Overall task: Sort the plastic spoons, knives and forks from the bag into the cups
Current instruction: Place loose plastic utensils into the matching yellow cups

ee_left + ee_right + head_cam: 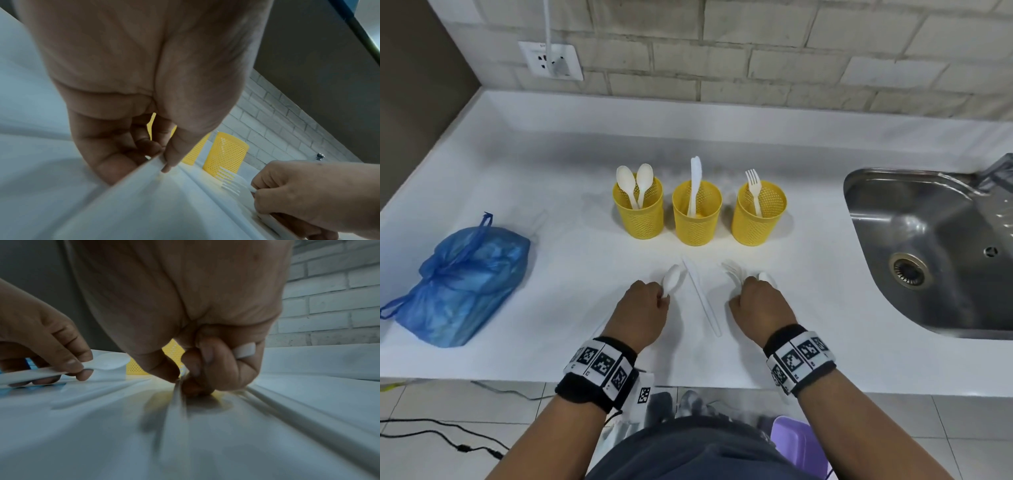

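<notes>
No words, brand names or numbers can be read in any view. The only markings are black-and-white square code patterns on the left wristband (599, 368) and right wristband (799, 359); tiny characters beneath them are too small to make out.

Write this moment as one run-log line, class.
left hand: pinches spoon | right hand: pinches fork | knife: on counter between hands | cups: partly filled
</notes>
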A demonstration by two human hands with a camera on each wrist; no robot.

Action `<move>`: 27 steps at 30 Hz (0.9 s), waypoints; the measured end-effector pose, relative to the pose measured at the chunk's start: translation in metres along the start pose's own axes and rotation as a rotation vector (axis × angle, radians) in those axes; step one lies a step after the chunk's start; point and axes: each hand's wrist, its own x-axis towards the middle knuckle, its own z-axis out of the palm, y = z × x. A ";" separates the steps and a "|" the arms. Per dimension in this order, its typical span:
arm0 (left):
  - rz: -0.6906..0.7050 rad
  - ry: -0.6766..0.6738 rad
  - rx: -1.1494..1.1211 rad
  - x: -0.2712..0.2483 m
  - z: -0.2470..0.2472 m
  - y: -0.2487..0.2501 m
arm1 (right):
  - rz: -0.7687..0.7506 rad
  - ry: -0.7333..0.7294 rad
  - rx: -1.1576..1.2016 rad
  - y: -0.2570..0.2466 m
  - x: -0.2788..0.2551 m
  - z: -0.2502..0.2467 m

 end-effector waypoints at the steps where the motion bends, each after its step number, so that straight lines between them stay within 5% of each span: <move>1: -0.001 0.002 -0.031 -0.001 0.000 0.000 | -0.002 0.008 0.006 0.001 0.001 0.001; 5: -0.009 -0.006 -0.208 -0.009 -0.003 0.009 | -0.057 0.026 0.086 0.004 0.001 0.003; 10: -0.078 -0.060 -0.661 -0.014 -0.009 0.031 | -0.080 -0.004 0.504 -0.004 -0.003 -0.006; 17: -0.019 -0.162 -0.947 -0.019 -0.020 0.064 | -0.131 0.010 0.841 -0.026 -0.010 -0.014; 21: 0.027 -0.209 -0.994 -0.023 -0.018 0.066 | -0.131 0.062 0.915 -0.028 -0.013 -0.018; 27: 0.026 -0.067 -0.917 -0.024 -0.012 0.063 | -0.078 0.086 1.045 -0.032 -0.014 -0.009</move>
